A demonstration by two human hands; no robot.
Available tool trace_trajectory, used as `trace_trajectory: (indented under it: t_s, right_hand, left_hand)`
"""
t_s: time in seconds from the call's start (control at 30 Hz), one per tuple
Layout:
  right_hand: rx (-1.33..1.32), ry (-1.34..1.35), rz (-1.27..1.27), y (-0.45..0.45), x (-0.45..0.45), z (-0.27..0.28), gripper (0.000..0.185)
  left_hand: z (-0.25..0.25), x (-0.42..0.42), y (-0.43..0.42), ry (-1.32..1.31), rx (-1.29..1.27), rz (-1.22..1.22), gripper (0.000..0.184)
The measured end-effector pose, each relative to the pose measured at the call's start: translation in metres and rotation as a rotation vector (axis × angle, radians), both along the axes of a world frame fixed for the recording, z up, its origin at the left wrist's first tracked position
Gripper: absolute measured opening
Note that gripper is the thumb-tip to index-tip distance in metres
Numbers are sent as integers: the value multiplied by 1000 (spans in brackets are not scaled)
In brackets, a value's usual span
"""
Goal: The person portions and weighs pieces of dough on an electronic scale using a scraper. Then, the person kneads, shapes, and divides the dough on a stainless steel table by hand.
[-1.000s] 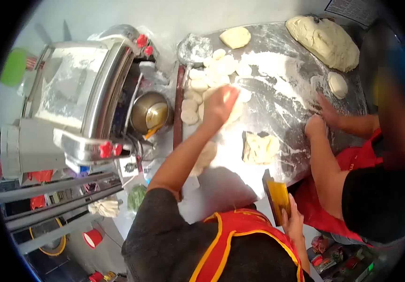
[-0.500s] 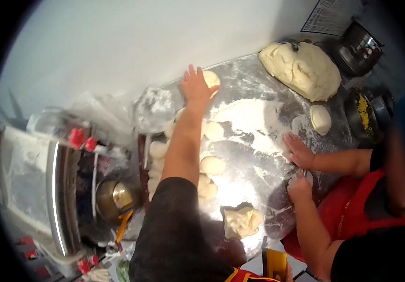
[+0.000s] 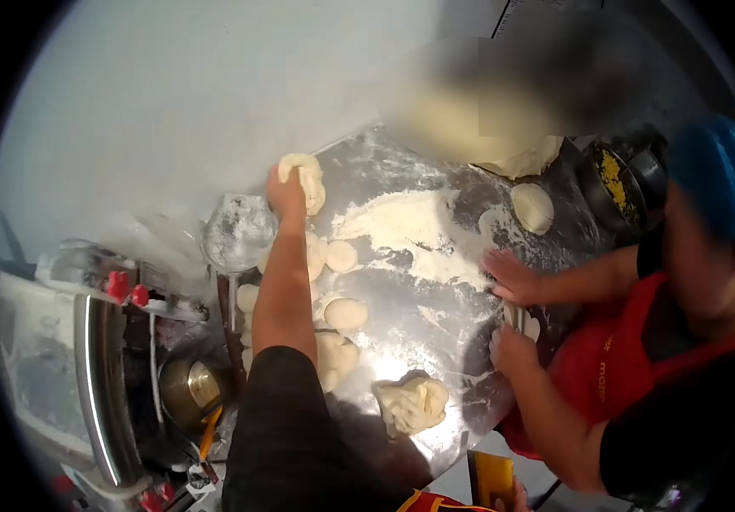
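Note:
My left hand (image 3: 285, 194) is closed on a soft piece of dough (image 3: 309, 189) at the table's far left edge, thumb and fingers gripping its left side. Low in the view, my right hand (image 3: 519, 497) shows only in part, closed on a flat yellow scraper (image 3: 492, 480) with a dark edge. Beneath and beside my left forearm lie several pale dough rounds (image 3: 346, 314), some partly hidden by the arm. A rough dough lump (image 3: 414, 404) rests close to me on the floured metal table (image 3: 402, 320).
At right, a person in a blue hair cover (image 3: 722, 171) and red apron presses both hands (image 3: 514, 280) near a dough piece. Beyond are a dough ball (image 3: 532, 209), a large dough mass (image 3: 521, 160) and a pan of yellow filling (image 3: 615, 183). A metal pot (image 3: 186, 388) stands left.
My left hand has gone from lying spread over the dough to gripping it, and the dough's shape is now uneven. The camera view has shifted, and the large dough mass is now mostly blurred.

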State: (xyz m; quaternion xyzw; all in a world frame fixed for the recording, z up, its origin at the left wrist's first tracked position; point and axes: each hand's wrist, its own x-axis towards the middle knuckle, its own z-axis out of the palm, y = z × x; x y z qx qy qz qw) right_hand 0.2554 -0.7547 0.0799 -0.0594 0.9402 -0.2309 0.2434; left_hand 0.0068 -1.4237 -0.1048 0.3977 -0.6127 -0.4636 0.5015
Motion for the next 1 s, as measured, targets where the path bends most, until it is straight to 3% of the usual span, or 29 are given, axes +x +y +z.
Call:
trace_trajectory:
  t_s: [0.1,0.23,0.4,0.47,0.57,0.6,0.77,0.87,1.0]
  right_hand:
    - [-45,20,-1,14,5,2,47]
    - [-126,40,-23,36,19,2,45]
    - [-273,12,-106,75,40,4,43]
    - [-333,71,-23,103,51,-3,53]
    - [-310,277,49,158,67,-40,47]
    - [-340,238,69,175,73,-45,62]
    - [-502,213,-61,236,105,-82,47]
    - [-580,166,-107,240,111,-78,35]
    - [-823,245,-67,218,101,-70,35]
  left_hand:
    - [31,22,23,426,225,23,25]
    - [109,73,55,399,6,35,21]
    - [260,174,140,806,188,-510,27]
    - [294,217,175,979,318,-730,33]
    - [322,274,250,1055,241,-957,42]
    - [341,285,295,1111,362,-744,31]
    - [366,330,485,-196,-1322,120,22]
    - [357,366,528,-402,-1345,128,21]
    - [339,401,546,-628,-1207,37,21]
